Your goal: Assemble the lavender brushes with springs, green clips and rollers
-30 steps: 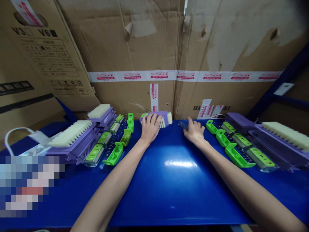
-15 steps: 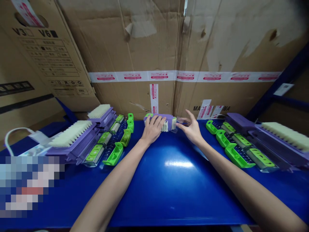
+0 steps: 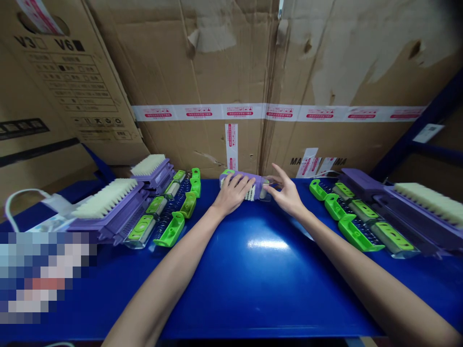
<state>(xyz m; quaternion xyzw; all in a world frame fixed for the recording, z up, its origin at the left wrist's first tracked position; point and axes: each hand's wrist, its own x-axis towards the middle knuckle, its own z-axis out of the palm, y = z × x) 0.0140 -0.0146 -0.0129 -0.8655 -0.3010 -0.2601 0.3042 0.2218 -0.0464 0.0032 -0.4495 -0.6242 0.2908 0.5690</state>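
On the blue bench (image 3: pixel 267 294), the purple brush (image 3: pixel 257 180) lies at 12 o'clock from the wearer, near the cardboard (image 3: pixel 202 144). Its long axis runs close to 9-to-3, the right end dipping toward 4. The left hand (image 3: pixel 234 194) is nearer, its fingers curved over the brush's body and holding it. The right hand (image 3: pixel 287 194) sits at 3 o'clock from the brush, index finger raised well away from the thumb, beside a clear piece (image 3: pixel 266 193) at the brush's right end. Contact there is too small to read, so I cannot tell whether that hand grips the piece.
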